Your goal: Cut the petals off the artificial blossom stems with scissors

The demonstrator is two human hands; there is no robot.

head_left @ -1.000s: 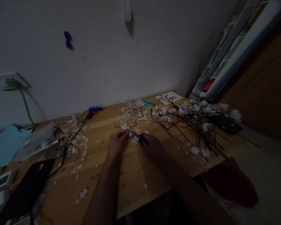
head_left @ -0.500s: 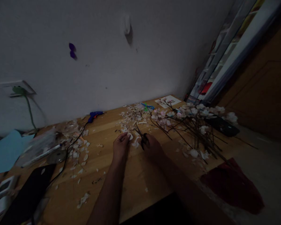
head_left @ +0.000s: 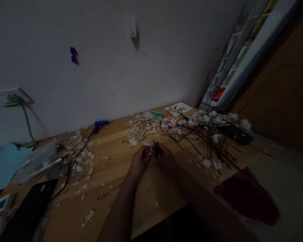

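Observation:
My left hand is closed, pinching a pale petal between its fingers. My right hand is wrapped round a pair of dark-handled scissors, whose blades point up and away from me. The two hands are close together over the wooden table, and the scissors are right beside the petal. Whether the blades touch it I cannot tell in the dim light. Just beyond the hands lies a loose heap of pale petals and scraps.
Blossom stems spread across the right side, near a dark red cloth. Blue-green scissors lie behind the heap. To the left are a blue glue gun with its cord, plastic bags and a black slab.
My left hand has moved right with the petal, up to the scissors. The scissors have turned more upright in my right hand. The view has shifted slightly.

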